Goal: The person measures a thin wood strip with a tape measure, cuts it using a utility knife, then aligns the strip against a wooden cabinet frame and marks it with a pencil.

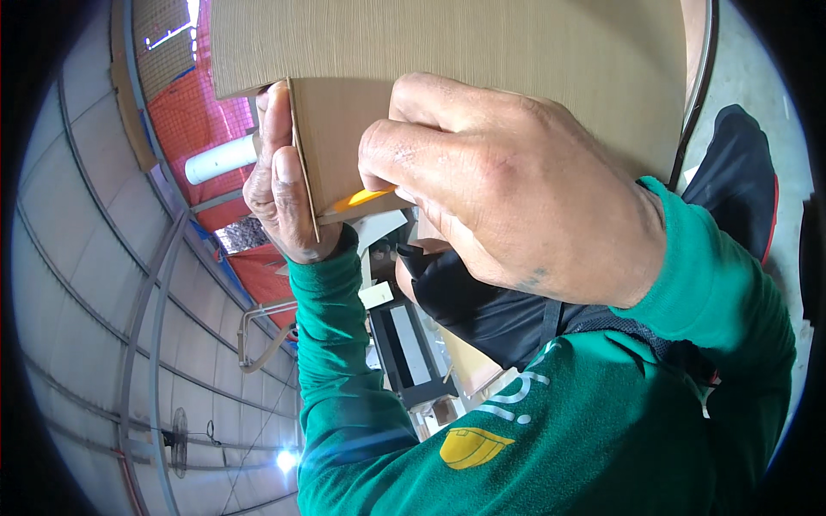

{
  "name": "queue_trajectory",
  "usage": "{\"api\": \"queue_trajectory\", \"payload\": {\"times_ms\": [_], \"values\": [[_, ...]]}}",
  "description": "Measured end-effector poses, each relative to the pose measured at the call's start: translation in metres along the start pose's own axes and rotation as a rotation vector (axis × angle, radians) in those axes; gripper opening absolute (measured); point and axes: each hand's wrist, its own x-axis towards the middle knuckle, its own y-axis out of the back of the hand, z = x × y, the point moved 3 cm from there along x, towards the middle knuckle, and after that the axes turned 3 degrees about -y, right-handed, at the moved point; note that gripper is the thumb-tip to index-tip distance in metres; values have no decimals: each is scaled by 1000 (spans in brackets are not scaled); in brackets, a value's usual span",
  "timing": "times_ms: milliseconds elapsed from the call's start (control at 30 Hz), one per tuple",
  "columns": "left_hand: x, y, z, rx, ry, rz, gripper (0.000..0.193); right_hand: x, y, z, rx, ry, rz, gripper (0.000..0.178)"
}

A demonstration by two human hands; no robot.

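A wood-grain board fills the top of the view, with a narrower wood-grain face below its left part. A thin strip stands along that face's left edge. My left hand grips the strip from its outer side, with the fingers and thumb against it; its far fingertips are partly hidden. My right hand is closed on a slim yellow-orange tool. The tool's narrow tip reaches the corner by the strip's lower end. Whether it is a pencil or a cutter I cannot tell.
A white tube shows left of my left hand, before orange-red netting. Below my arms lies a dark frame-shaped item among pale pieces. A dark edge runs down the board's right side. A fan is at the lower left.
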Motion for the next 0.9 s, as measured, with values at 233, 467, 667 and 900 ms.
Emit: {"api": "queue_trajectory", "payload": {"times_ms": [233,467,667,900], "values": [[6,3,8,493,-155,-160,53,26,17,18,-65,29,141,17],[0,2,-11,228,-209,-36,53,24,55,18,227,-195,148,12],[-4,2,-11,22,16,-8,55,8,0,12,208,-226,331,11],[11,1,5,452,-87,-117,48,-45,-26,-31,352,-275,-334,20]]}}
